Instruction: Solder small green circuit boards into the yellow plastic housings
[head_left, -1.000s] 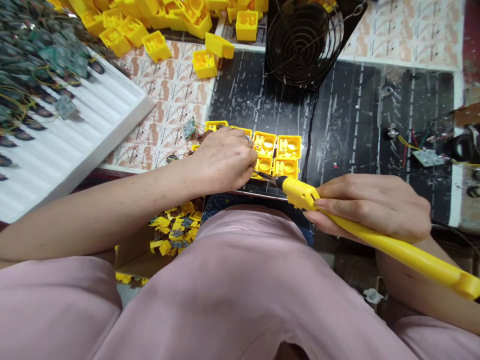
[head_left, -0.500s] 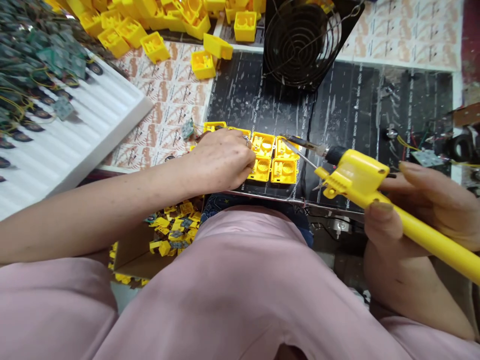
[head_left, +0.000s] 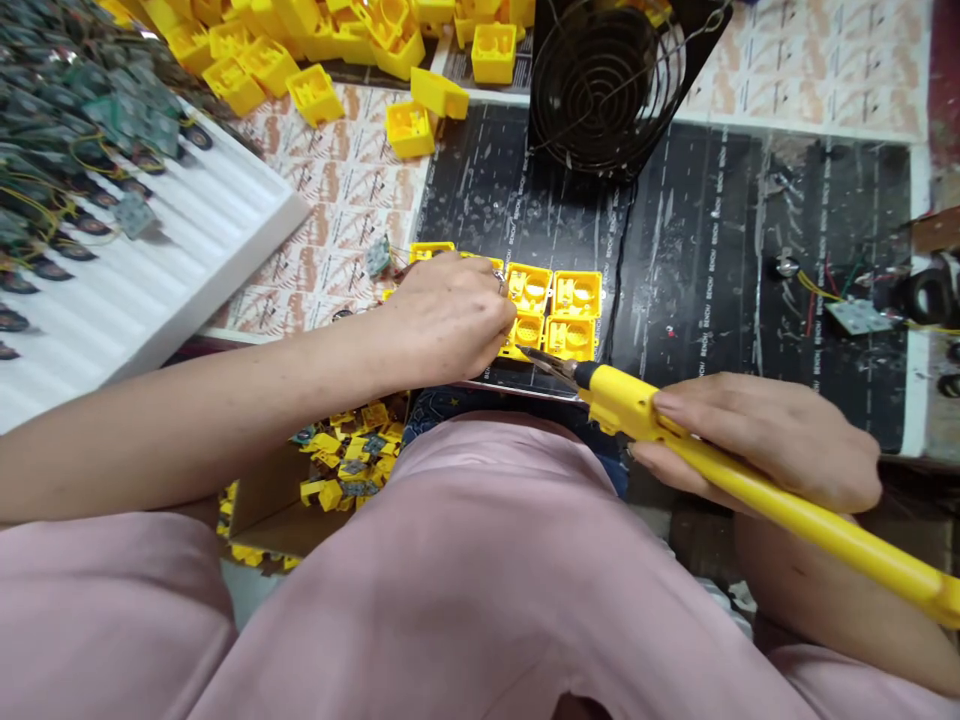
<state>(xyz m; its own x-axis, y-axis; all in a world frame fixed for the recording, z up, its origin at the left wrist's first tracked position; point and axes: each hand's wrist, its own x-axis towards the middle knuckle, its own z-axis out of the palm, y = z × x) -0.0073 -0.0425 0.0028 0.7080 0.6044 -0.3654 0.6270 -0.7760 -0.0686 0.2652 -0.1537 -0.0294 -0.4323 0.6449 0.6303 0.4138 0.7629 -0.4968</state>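
Note:
My left hand (head_left: 450,315) lies curled over the left end of a block of open yellow plastic housings (head_left: 559,305) on a black mat (head_left: 690,250). Its fingertips hide whatever they may pinch. My right hand (head_left: 757,440) is wrapped around a yellow soldering iron (head_left: 637,410). The iron's metal tip (head_left: 544,363) points left and ends close to the front housing, next to my left fingers. Contact between tip and housing is hidden.
A black wire fan guard (head_left: 606,90) stands behind the mat. Several wired circuit boards (head_left: 127,115) lie on a white ribbed foam tray (head_left: 172,270) at left. Loose yellow housings (head_left: 322,35) are heaped at the back. A cardboard box (head_left: 270,510) of yellow parts sits below the table edge.
My right hand has brought the soldering iron back from the right of the housings, with its tip now at their front edge. My left hand has barely moved.

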